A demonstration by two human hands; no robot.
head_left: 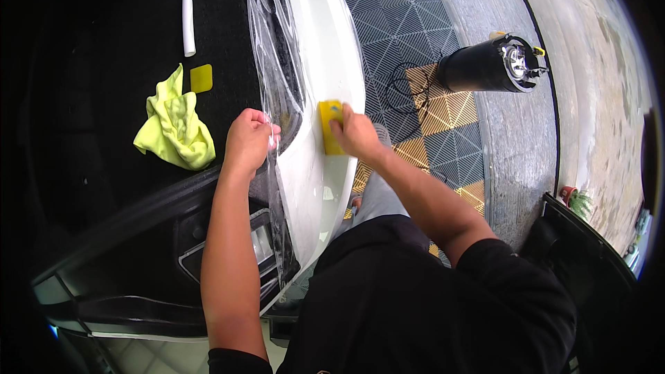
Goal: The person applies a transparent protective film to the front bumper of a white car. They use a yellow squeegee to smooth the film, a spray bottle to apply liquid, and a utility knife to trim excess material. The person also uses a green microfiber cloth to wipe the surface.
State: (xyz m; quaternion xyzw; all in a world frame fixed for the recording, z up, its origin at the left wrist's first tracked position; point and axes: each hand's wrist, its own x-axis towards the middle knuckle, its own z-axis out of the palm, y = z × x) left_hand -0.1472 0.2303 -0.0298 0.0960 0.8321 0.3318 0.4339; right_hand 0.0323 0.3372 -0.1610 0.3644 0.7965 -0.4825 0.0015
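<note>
Right hand (pixel 355 133) presses a stiff yellow squeegee (pixel 330 127) at mid-frame; left hand (pixel 248 140) fingers pinch the thin, slippery, likely tear-prone clear film (pixel 267 41) at its edge.

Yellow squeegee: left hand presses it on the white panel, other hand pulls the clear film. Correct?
Not quite. The head view shows the right hand pressing the yellow squeegee on the white panel; the left hand pulls the clear film.

Bright daylight washes the pale ground (pixel 609 97) at the right of the frame, nearly blown out — the upper left sinks into deep shadow. Glare streaks the clear film (pixel 267 41); fisheye bending and black vignette crowd every corner
</note>
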